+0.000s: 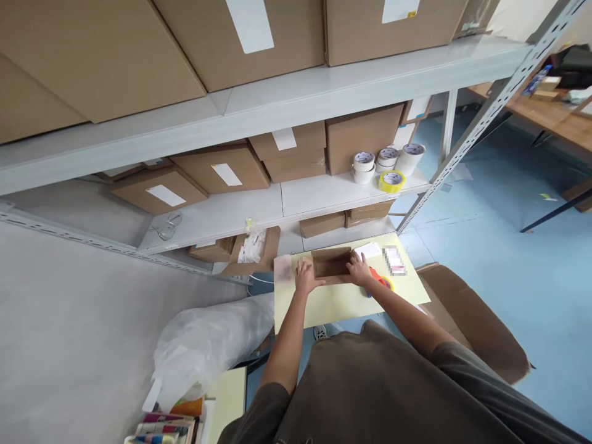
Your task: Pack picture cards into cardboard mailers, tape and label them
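Note:
A small brown cardboard box (335, 279) sits open at the top on a pale yellow table (324, 308). My left hand (305, 275) grips its left end, thumb stretched along the near edge. At the opposite end, my right hand (359, 269) is closed over the right side, fingers bent onto the rim. Just beside my right wrist lies a red tape dispenser (377, 276) with a yellow roll, partly covered by my forearm. White paper (369, 250) lies behind my right hand, and a translucent plastic piece (285, 267) is left of my left hand.
Metal shelving (240, 200) with large cartons (259, 74) rises beyond the table. Several tape rolls (364, 161) stand on its middle shelf. A bulky plastic bag (203, 339) is at left. A large opened carton (472, 314) lies on the floor at right.

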The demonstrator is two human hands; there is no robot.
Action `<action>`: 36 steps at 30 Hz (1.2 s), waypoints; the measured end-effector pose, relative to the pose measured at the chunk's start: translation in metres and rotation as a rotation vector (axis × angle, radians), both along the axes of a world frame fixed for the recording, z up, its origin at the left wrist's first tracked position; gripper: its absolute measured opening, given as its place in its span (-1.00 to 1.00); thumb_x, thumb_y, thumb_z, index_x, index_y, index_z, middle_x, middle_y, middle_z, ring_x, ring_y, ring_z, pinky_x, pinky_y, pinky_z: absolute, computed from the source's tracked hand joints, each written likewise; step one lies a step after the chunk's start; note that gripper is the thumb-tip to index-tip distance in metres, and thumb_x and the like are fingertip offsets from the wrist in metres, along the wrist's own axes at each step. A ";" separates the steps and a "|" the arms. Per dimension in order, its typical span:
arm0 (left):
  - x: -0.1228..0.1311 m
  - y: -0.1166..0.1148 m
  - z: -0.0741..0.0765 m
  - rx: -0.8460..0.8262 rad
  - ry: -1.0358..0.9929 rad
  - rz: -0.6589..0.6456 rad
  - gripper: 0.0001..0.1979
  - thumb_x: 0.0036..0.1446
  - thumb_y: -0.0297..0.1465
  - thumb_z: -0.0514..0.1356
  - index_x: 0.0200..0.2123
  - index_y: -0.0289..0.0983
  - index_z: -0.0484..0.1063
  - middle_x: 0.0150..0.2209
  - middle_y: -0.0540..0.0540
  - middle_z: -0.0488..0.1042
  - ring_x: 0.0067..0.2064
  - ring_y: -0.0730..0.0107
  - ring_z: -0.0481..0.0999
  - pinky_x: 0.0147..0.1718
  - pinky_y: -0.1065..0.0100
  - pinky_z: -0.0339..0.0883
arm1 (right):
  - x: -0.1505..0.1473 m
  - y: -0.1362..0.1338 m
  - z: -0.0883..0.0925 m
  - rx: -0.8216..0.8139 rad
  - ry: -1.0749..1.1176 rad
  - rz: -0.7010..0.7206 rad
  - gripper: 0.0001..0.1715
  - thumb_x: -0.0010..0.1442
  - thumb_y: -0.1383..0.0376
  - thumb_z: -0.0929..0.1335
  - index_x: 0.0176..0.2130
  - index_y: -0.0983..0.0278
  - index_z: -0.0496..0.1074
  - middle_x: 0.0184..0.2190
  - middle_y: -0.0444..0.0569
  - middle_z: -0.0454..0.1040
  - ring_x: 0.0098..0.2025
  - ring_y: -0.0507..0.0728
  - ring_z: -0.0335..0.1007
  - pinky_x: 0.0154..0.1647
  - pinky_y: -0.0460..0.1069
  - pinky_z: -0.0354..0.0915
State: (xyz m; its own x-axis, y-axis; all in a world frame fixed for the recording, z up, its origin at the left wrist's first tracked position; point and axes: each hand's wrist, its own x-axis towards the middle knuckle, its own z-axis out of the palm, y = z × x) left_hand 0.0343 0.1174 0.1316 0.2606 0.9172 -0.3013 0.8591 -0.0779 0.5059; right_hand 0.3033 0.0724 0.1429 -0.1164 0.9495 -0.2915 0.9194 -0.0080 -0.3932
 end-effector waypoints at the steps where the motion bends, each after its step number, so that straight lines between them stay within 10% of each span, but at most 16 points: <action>1: -0.001 -0.004 -0.004 -0.031 0.000 0.025 0.05 -0.21 0.06 0.58 0.31 -0.22 0.38 0.51 -0.42 0.10 0.59 -0.27 -0.31 0.49 -0.15 -0.27 | 0.002 -0.004 -0.004 -0.009 -0.001 0.013 -0.40 0.20 0.08 0.48 0.17 0.24 0.56 0.28 0.33 0.42 0.58 0.51 -0.30 0.52 0.44 -0.40; 5: 0.009 -0.015 -0.023 -0.166 -0.066 0.070 0.22 -0.12 0.02 0.55 0.49 -0.22 0.09 0.53 -0.45 0.03 0.58 -0.20 -0.12 0.44 0.00 -0.01 | 0.007 -0.011 -0.021 -0.016 -0.019 -0.089 -0.24 0.26 0.02 0.43 0.34 0.24 0.42 0.39 0.28 0.33 0.62 0.47 -0.50 0.53 0.43 -0.43; 8: 0.022 -0.020 -0.031 -0.173 -0.093 0.088 -0.03 0.05 -0.10 0.49 0.46 -0.13 0.20 0.57 -0.34 -0.03 0.53 -0.11 0.10 0.36 0.08 0.17 | 0.013 -0.012 -0.030 -0.086 -0.051 -0.153 -0.04 0.29 -0.08 0.38 0.49 0.23 0.18 0.57 0.13 -0.01 0.62 0.47 -0.53 0.54 0.41 -0.42; 13: 0.031 -0.030 -0.039 -0.192 -0.032 0.159 -0.76 0.21 -0.28 0.40 -0.08 -0.21 0.60 0.58 -0.21 -0.06 0.31 -0.02 0.47 0.27 0.14 0.29 | 0.018 -0.008 -0.031 -0.116 0.032 -0.072 0.11 0.25 0.00 0.44 0.56 0.19 -0.02 0.61 0.19 -0.19 0.59 0.41 -0.19 0.52 0.25 -0.10; 20: 0.021 -0.046 -0.048 -0.194 -0.036 0.296 -0.89 0.22 -0.30 0.39 -0.30 -0.21 0.60 0.55 -0.11 0.09 0.15 0.09 0.60 0.20 0.16 0.36 | -0.002 0.041 -0.030 -0.223 0.049 -0.009 0.43 -0.01 0.01 0.60 0.57 0.07 -0.12 0.60 0.27 -0.29 0.44 0.50 0.16 0.30 0.20 0.25; 24: 0.024 -0.047 -0.048 -0.195 0.026 0.335 -0.87 0.23 -0.27 0.38 -0.33 -0.17 0.62 0.55 -0.03 0.10 0.13 0.08 0.60 0.19 0.13 0.37 | -0.004 0.057 -0.046 -0.229 -0.015 0.035 0.34 0.06 -0.09 0.55 0.56 0.06 -0.10 0.56 0.24 -0.15 0.51 0.55 -0.06 0.35 0.29 0.18; 29: 0.030 -0.054 -0.047 -0.131 0.054 0.332 -0.88 0.30 -0.28 0.31 -0.27 -0.16 0.63 0.50 -0.05 0.22 0.08 0.09 0.62 0.16 0.11 0.39 | -0.005 0.061 -0.062 -0.220 -0.063 0.045 0.08 0.19 0.05 0.50 0.49 0.20 0.04 0.40 0.34 0.16 0.39 0.52 0.14 0.25 0.25 0.24; 36: 0.025 -0.062 -0.040 -0.123 0.038 0.264 -0.87 0.31 -0.31 0.33 -0.10 -0.14 0.63 0.50 -0.13 0.21 0.18 0.02 0.56 0.18 0.09 0.38 | -0.015 0.069 -0.048 -0.222 -0.172 0.001 -0.12 0.22 0.25 0.43 0.43 0.30 0.18 0.44 0.39 0.17 0.52 0.60 -0.10 0.44 0.47 -0.14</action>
State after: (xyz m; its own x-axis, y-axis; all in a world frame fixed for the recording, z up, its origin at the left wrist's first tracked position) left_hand 0.0597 0.0554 0.0914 0.0039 0.9078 -0.4193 0.8598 0.2111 0.4650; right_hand 0.2884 0.1414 0.0951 -0.0484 0.8601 -0.5079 0.9726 -0.0752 -0.2200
